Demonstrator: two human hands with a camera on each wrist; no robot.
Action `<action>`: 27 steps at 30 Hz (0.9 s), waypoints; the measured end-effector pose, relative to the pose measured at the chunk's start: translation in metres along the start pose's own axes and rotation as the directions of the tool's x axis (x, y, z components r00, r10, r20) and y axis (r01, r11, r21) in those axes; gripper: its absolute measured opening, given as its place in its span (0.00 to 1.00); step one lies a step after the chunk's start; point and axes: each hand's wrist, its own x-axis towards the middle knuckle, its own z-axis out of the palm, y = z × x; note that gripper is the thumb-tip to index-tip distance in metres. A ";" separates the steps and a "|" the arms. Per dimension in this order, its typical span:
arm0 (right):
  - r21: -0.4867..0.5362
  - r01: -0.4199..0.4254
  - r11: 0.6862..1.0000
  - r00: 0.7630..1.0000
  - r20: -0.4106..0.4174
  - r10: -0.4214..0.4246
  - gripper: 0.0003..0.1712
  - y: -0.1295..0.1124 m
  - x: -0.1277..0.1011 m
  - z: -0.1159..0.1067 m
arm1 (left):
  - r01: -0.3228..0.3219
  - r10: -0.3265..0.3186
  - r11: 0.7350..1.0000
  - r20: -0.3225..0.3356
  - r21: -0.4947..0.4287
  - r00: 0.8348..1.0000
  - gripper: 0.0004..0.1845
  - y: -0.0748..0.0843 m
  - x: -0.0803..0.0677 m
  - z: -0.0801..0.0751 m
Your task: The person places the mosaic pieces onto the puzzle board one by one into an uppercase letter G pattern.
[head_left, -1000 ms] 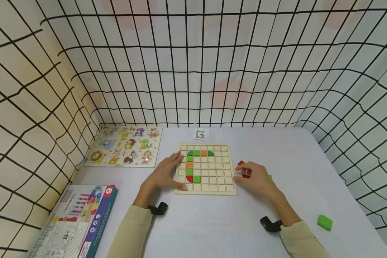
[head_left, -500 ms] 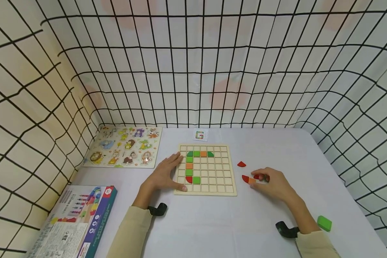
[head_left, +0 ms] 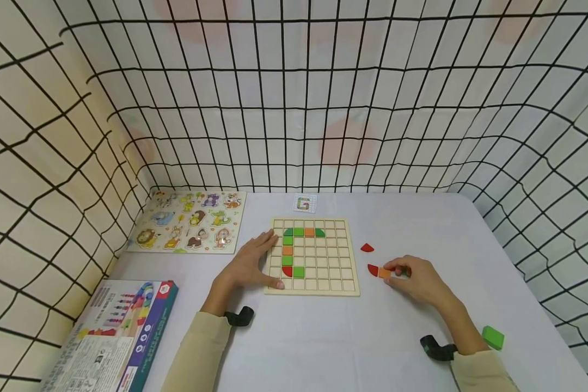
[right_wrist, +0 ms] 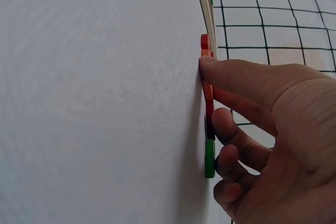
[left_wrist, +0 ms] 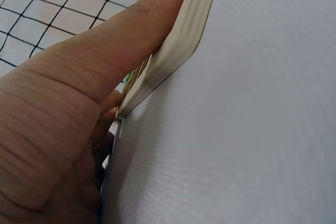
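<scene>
Surface (head_left: 323,337) white, ringed by grid netting. Grid board (head_left: 323,283) mid-surface, partly filled with green, orange, red tiles. Left hand (head_left: 249,265) flat, fingers spread on board's left edge, thumb along near edge. Right hand (head_left: 418,279) right of board, fingers curled, pinching orange tile (head_left: 384,273) beside red tile (head_left: 372,269); more tiles under fingers, colours half hidden. Second red piece (head_left: 367,248) lies apart.
</scene>
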 end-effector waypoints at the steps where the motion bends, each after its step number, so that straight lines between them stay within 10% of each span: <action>1: -0.001 0.003 1.000 1.000 0.001 -0.003 0.12 0.000 0.000 0.000 | 0.000 0.000 1.000 -0.001 0.002 1.000 0.69 0.000 0.000 0.000; 27: 0.063 0.117 0.991 0.992 -0.049 -0.114 0.14 -0.036 0.021 0.012 | -0.006 0.006 1.000 -0.005 -0.016 1.000 0.69 0.001 0.000 0.000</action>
